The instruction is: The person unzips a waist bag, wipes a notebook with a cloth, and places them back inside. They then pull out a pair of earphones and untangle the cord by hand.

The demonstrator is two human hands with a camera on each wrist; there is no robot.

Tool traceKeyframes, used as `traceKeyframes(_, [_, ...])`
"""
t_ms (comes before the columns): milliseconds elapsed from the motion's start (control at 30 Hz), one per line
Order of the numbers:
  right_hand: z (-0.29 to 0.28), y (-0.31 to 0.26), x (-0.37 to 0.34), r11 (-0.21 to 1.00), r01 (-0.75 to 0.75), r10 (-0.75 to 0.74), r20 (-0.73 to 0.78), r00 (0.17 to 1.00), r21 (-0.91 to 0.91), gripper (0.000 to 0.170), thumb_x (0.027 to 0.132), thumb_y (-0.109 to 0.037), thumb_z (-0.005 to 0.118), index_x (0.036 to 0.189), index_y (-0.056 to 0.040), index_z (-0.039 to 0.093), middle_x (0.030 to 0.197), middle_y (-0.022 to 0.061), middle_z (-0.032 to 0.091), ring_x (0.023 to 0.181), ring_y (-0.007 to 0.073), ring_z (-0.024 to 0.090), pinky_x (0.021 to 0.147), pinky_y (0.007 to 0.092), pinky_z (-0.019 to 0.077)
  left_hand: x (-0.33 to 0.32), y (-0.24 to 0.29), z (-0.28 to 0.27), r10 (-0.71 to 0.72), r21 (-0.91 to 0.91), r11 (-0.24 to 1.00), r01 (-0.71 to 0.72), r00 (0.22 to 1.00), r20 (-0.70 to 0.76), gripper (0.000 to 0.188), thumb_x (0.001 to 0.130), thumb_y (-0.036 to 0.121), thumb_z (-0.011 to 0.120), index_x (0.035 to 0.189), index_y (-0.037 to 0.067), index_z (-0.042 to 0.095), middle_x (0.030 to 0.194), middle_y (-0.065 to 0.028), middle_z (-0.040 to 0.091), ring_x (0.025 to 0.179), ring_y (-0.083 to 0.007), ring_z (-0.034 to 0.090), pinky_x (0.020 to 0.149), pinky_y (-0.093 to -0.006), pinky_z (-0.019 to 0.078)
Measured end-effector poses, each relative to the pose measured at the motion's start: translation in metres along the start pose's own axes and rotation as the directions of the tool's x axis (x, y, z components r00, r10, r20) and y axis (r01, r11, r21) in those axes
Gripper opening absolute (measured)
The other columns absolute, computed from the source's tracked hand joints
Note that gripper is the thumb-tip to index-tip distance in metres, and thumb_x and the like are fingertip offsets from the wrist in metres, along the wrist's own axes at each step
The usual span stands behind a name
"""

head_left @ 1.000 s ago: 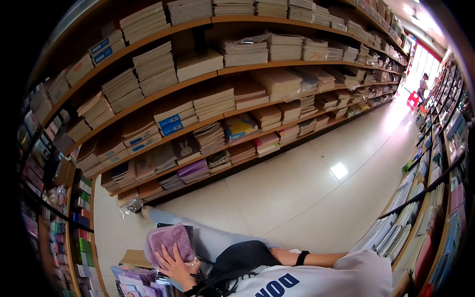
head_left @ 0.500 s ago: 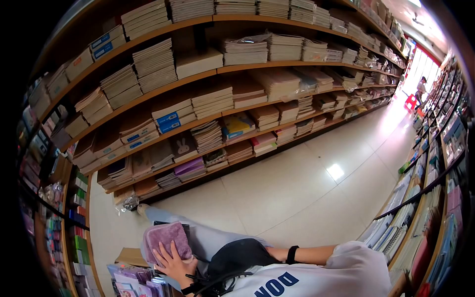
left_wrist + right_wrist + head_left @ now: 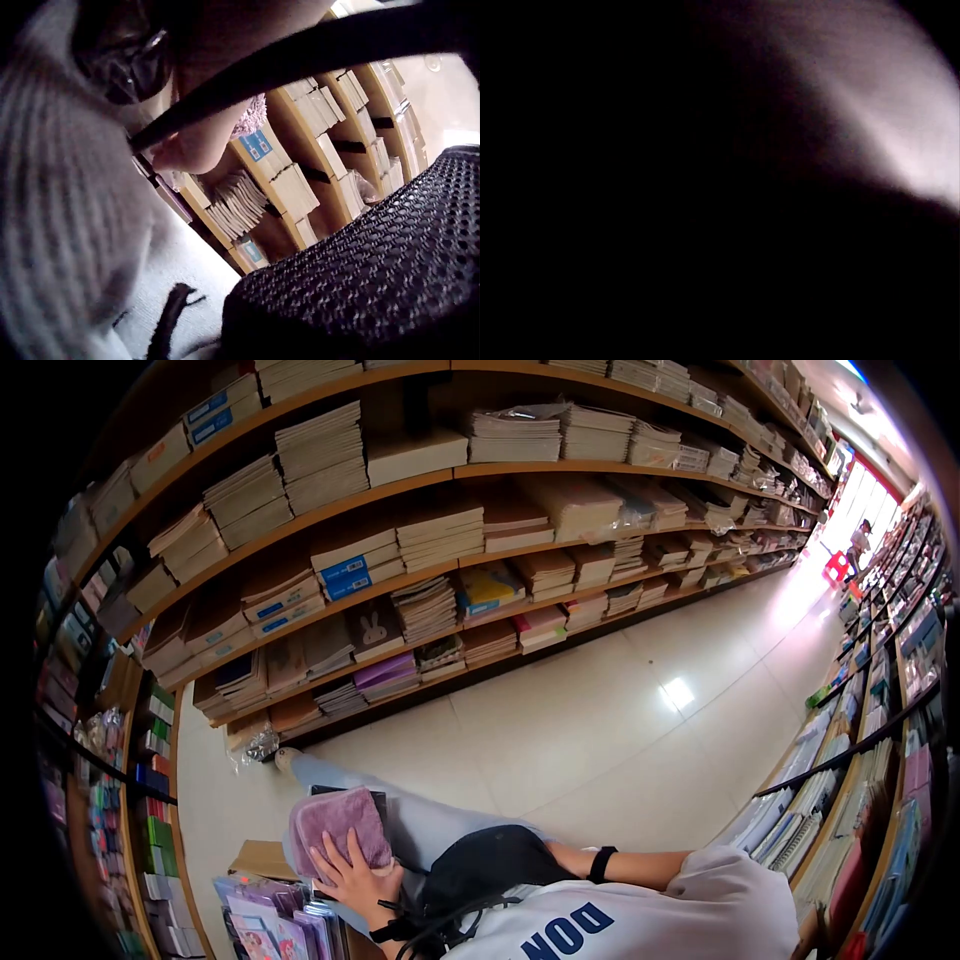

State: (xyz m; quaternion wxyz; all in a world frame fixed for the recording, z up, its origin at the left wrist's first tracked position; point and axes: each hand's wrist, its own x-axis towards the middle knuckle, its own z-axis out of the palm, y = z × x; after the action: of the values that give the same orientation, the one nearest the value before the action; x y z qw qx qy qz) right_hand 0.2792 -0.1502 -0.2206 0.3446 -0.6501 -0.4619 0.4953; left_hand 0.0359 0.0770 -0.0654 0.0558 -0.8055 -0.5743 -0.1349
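My left hand (image 3: 352, 882) lies with fingers spread on a folded, fuzzy mauve cloth (image 3: 345, 822), which rests over my leg. Dark edges of a flat black thing (image 3: 379, 800) stick out from behind the cloth. In the left wrist view a strip of the fuzzy cloth (image 3: 253, 116) shows beyond part of the hand (image 3: 199, 150). A black mesh-textured bag (image 3: 485, 872) sits on my lap. My right hand (image 3: 568, 858) goes in behind or under this bag, its fingers hidden; what it holds I cannot tell. The right wrist view is almost wholly dark.
Long wooden shelves (image 3: 410, 483) stacked with notebooks run along the aisle. Packaged purple items stand in a box (image 3: 262, 858) beside my left hand. More racks of books (image 3: 800, 800) line the right. Far down the tiled floor (image 3: 590, 730) are a red stool (image 3: 838, 568) and a person.
The head view shifts slightly, so the shelves sit a little differently. The left hand stays spread on the mauve cloth, and the right hand stays hidden at the black bag.
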Motion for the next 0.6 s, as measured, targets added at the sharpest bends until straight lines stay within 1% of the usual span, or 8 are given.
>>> traceKeyframes(33, [-0.020,-0.060,-0.014,0.979,-0.181,0.175,0.070,0.982,0.090,0.038,0.096,-0.024,0.052,0.125,0.0013,0.055,0.123,0.0174,0.062,0.110,0.0202,0.057,0.100,0.0353,0.0413,0.000,-0.001,0.001,0.003,-0.002,1.000,-0.003,1.000,-0.001,0.091,0.046,0.035,0.078,0.132,0.026,0.050,0.153,-0.0058,0.030,0.144,-0.0351,0.019,0.105,-0.0677,0.0199])
traceKeyframes(67, [-0.041,-0.127,-0.029,0.919,-0.363,0.344,0.137,0.929,0.156,0.040,0.098,-0.023,0.048,0.130,0.0008,0.051,0.127,0.0160,0.059,0.115,0.0199,0.054,0.105,0.0342,0.0376,0.000,0.000,0.002,0.005,-0.006,1.000,-0.005,1.000,-0.004,0.091,0.046,0.035,0.078,0.132,0.026,0.050,0.153,-0.0058,0.030,0.144,-0.0350,0.019,0.105,-0.0676,0.0197])
traceKeyframes(233, [-0.036,-0.057,-0.027,0.999,-0.042,0.040,0.167,0.985,0.011,0.035,0.099,-0.020,0.047,0.125,0.0022,0.055,0.125,0.0189,0.061,0.112,0.0222,0.055,0.099,0.0354,0.0417,0.003,0.003,-0.002,-0.005,-0.007,1.000,0.005,1.000,0.023,0.089,0.047,0.035,0.079,0.131,0.026,0.051,0.153,-0.0067,0.031,0.144,-0.0357,0.021,0.105,-0.0670,0.0195])
traceKeyframes(333, [-0.033,-0.047,-0.031,0.999,-0.009,0.015,0.179,0.984,-0.038,0.036,0.099,-0.020,0.047,0.126,0.0030,0.054,0.126,0.0191,0.060,0.114,0.0234,0.055,0.100,0.0346,0.0408,0.002,0.001,-0.002,-0.003,-0.011,1.000,0.003,1.000,0.021,0.089,0.047,0.035,0.079,0.131,0.026,0.051,0.153,-0.0067,0.030,0.144,-0.0357,0.020,0.105,-0.0671,0.0195])
traceKeyframes(367, [-0.033,-0.047,-0.032,1.000,0.000,-0.001,0.174,0.985,0.003,0.041,0.098,-0.024,0.052,0.129,0.0023,0.051,0.131,0.0195,0.056,0.119,0.0253,0.052,0.103,0.0357,0.0387,0.003,0.001,-0.002,0.002,-0.017,1.000,-0.002,1.000,0.017,0.089,0.047,0.035,0.079,0.131,0.026,0.051,0.153,-0.0067,0.030,0.144,-0.0357,0.020,0.105,-0.0672,0.0195])
traceKeyframes(467, [-0.027,-0.018,-0.026,0.991,0.120,-0.128,0.145,0.981,0.064,0.049,0.095,-0.029,0.057,0.134,0.0001,0.047,0.136,0.0194,0.052,0.124,0.0259,0.049,0.105,0.0373,0.0363,0.003,-0.001,0.000,-0.009,-0.008,1.000,0.009,0.999,0.037,0.090,0.048,0.035,0.076,0.134,0.026,0.049,0.154,-0.0054,0.029,0.144,-0.0343,0.019,0.106,-0.0661,0.0200])
traceKeyframes(500, [-0.038,-0.040,-0.025,0.990,0.135,-0.140,0.232,0.963,0.037,0.056,0.093,-0.032,0.061,0.137,-0.0011,0.044,0.141,0.0190,0.047,0.128,0.0255,0.045,0.108,0.0381,0.0340,0.002,0.000,0.000,-0.013,-0.006,1.000,0.013,0.999,0.051,0.089,0.049,0.035,0.076,0.134,0.027,0.049,0.154,-0.0053,0.029,0.144,-0.0342,0.019,0.106,-0.0660,0.0201])
traceKeyframes(600, [-0.045,-0.100,-0.034,0.996,-0.066,0.076,0.208,0.975,-0.053,0.053,0.095,-0.035,0.056,0.134,-0.0001,0.047,0.134,0.0208,0.054,0.122,0.0266,0.051,0.104,0.0374,0.0371,0.005,0.001,-0.001,-0.023,-0.004,1.000,0.024,0.997,0.070,0.089,0.050,0.035,0.076,0.134,0.027,0.049,0.154,-0.0049,0.029,0.145,-0.0340,0.019,0.105,-0.0659,0.0204])
